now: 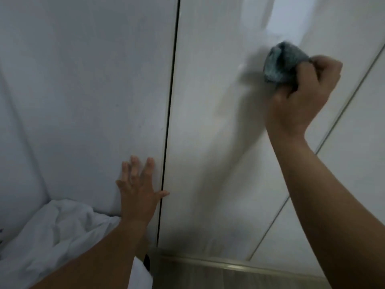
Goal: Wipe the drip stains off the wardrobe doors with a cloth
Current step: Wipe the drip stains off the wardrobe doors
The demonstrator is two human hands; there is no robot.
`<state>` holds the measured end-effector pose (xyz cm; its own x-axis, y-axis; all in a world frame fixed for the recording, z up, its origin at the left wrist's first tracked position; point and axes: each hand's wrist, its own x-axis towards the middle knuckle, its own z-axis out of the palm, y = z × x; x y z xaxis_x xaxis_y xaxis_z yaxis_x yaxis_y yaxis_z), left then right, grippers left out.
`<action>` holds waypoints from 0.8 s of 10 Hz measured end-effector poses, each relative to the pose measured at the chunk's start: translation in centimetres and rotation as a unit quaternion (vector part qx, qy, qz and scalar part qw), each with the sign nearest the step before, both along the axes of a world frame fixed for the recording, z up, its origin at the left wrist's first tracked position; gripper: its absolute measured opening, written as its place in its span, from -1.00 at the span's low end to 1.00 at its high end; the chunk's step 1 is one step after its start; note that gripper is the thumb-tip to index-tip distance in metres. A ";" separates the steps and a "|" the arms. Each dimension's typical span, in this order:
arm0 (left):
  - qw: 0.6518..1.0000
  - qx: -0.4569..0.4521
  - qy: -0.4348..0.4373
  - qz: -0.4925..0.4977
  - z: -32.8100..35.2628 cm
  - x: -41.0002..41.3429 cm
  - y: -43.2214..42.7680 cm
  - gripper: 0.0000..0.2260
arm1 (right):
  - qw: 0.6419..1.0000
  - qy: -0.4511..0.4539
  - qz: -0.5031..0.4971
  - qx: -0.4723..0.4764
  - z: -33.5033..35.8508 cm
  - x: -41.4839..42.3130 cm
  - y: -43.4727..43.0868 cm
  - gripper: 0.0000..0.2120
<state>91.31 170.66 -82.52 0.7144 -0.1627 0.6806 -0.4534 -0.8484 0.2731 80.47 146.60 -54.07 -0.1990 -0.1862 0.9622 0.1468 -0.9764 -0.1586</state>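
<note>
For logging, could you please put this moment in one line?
right hand grips cloth on middle door | left hand flat on left door

The middle door (208, 142) lies bare between the left hand (137, 190), flat beside the dark gap (169, 122), and the right hand (300, 97) gripping a cloth (281, 63) higher up. Crumpled bedding (58, 230) crowds the lower left.
</note>
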 end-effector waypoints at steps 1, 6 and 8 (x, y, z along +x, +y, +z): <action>1.000 -0.007 0.013 -0.001 0.0 0.1 -0.2 0.29 | 1.000 0.014 0.004 -0.001 4.0 2.7 1.0 -0.71; 1.000 -0.015 -0.017 -0.001 -0.6 0.8 -0.3 0.22 | 0.894 0.279 -0.020 -0.351 -7.4 2.7 -0.4 -0.81; 1.000 -0.026 -0.004 -0.003 -0.5 0.5 -0.3 0.20 | 0.969 0.190 -0.028 -0.158 -6.4 3.1 0.6 -0.78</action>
